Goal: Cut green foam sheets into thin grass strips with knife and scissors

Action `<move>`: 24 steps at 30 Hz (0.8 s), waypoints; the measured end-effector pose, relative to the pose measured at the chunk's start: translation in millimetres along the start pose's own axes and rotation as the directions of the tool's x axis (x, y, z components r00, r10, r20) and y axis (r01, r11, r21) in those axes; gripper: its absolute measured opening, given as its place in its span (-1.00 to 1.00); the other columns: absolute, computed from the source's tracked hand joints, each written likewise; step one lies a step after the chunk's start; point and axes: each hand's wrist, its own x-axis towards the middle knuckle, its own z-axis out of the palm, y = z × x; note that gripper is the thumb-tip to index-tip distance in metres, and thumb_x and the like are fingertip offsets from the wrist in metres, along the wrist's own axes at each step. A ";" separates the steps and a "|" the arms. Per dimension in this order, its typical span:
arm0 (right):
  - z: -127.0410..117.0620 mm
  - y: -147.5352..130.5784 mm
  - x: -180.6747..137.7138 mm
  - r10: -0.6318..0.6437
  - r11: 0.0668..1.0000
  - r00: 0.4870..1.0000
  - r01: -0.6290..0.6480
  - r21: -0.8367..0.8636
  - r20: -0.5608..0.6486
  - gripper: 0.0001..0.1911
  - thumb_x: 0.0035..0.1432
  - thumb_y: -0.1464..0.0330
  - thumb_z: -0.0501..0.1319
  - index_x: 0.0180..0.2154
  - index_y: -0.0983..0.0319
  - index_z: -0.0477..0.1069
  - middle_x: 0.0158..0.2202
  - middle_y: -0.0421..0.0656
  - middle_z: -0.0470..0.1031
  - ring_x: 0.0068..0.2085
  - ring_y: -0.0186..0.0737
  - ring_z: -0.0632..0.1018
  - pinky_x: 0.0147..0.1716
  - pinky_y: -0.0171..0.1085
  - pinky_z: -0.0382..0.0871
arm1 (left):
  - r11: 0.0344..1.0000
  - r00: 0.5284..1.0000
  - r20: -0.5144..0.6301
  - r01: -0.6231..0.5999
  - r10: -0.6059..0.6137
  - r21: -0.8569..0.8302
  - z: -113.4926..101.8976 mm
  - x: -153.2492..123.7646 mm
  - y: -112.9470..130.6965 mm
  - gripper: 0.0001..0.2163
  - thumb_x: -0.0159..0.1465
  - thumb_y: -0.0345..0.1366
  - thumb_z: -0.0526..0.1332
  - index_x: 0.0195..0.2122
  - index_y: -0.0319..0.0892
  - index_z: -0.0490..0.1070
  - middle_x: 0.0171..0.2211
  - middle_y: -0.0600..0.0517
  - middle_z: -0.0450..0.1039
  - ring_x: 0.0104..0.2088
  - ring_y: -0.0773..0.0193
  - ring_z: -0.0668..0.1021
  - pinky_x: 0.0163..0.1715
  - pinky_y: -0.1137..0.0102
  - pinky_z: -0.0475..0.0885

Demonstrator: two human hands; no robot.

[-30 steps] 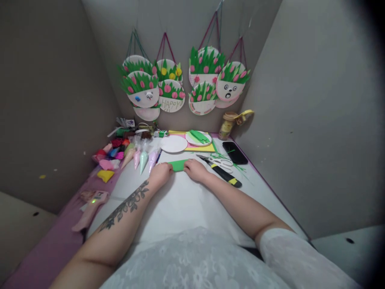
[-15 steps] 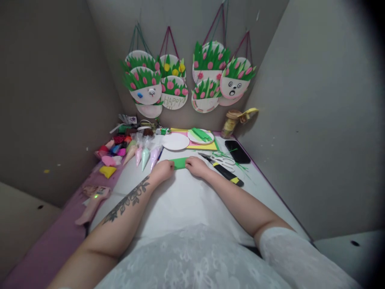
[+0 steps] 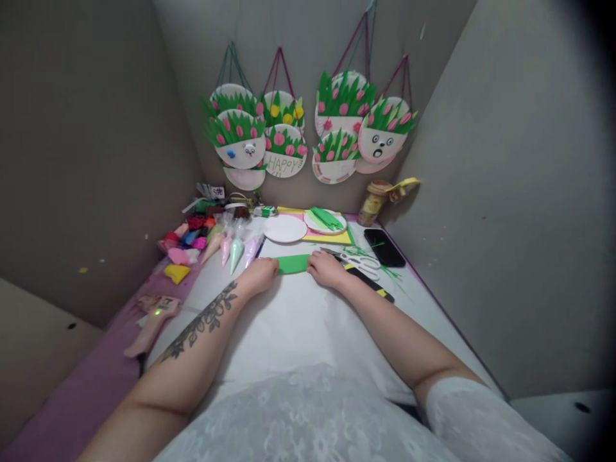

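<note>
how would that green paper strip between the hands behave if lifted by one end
The green paper strip looks thin and flat on the white sheet, so it is probably very light and would likely droop. The left hand and right hand press its ends, suggesting it may curl or shift.

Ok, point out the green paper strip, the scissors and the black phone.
green paper strip (image 3: pixel 292 264): head view, middle of strip.
scissors (image 3: pixel 362 261): head view, white handle.
black phone (image 3: pixel 384 248): head view, screen centre.

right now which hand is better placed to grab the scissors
Right. The right hand rests on the right end of the green paper, with the scissors just beside it. The left hand sits at the far end of the paper.
</note>
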 end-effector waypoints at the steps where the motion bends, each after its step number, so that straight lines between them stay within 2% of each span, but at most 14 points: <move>1: 0.9 -4.5 0.8 -0.013 1.000 1.000 0.014 0.010 -0.012 -0.84 0.22 0.39 0.12 -0.29 0.27 0.46 -0.22 -0.03 0.47 -0.14 -0.13 0.40 -0.11 -0.26 0.17 | 1.000 1.000 -0.030 -0.008 0.008 -0.001 1.6 -0.1 3.7 -0.80 0.24 -0.41 0.02 -0.29 -0.22 0.45 -0.29 -0.12 0.50 -0.24 0.15 0.53 -0.22 0.35 0.35; 4: 6.3 -17.3 6.5 -0.020 0.996 0.999 0.023 0.085 -0.034 -0.82 0.22 0.39 0.10 -0.30 0.28 0.47 -0.25 -0.06 0.47 -0.18 -0.18 0.41 -0.12 -0.28 0.19 | 1.000 0.994 -0.110 -0.012 0.009 -0.025 8.5 2.0 14.4 -0.78 0.27 -0.38 0.00 -0.23 -0.22 0.44 -0.25 -0.13 0.49 -0.20 0.15 0.52 -0.17 0.33 0.35; 7: 12.5 -24.4 13.6 0.015 0.991 0.999 -0.011 0.134 -0.030 -0.80 0.23 0.36 0.10 -0.28 0.28 0.48 -0.24 -0.06 0.49 -0.18 -0.19 0.42 -0.14 -0.30 0.20 | 0.998 0.989 -0.143 0.022 -0.030 -0.055 14.6 6.5 19.4 -0.77 0.28 -0.36 0.01 -0.21 -0.23 0.45 -0.23 -0.14 0.50 -0.18 0.14 0.52 -0.14 0.32 0.36; 14: 17.6 -25.4 20.8 0.090 0.995 0.996 -0.091 0.046 0.018 -0.77 0.25 0.36 0.06 -0.24 0.25 0.48 -0.19 -0.04 0.51 -0.14 -0.15 0.45 -0.18 -0.27 0.22 | 0.993 0.986 -0.121 0.112 -0.117 -0.045 16.1 13.0 20.7 -0.73 0.28 -0.36 -0.01 -0.26 -0.25 0.49 -0.28 -0.14 0.51 -0.23 0.15 0.54 -0.18 0.32 0.36; 24: 14.2 -26.9 19.8 0.140 0.990 0.990 -0.138 -0.034 0.036 -0.74 0.26 0.30 0.06 -0.19 0.26 0.47 -0.14 0.03 0.50 -0.11 -0.05 0.46 -0.20 -0.22 0.26 | 0.968 0.967 -0.041 0.251 -0.252 -0.023 4.6 7.5 28.2 -0.68 0.29 -0.30 -0.03 -0.14 -0.23 0.49 -0.20 -0.16 0.50 -0.17 0.13 0.54 -0.20 0.34 0.39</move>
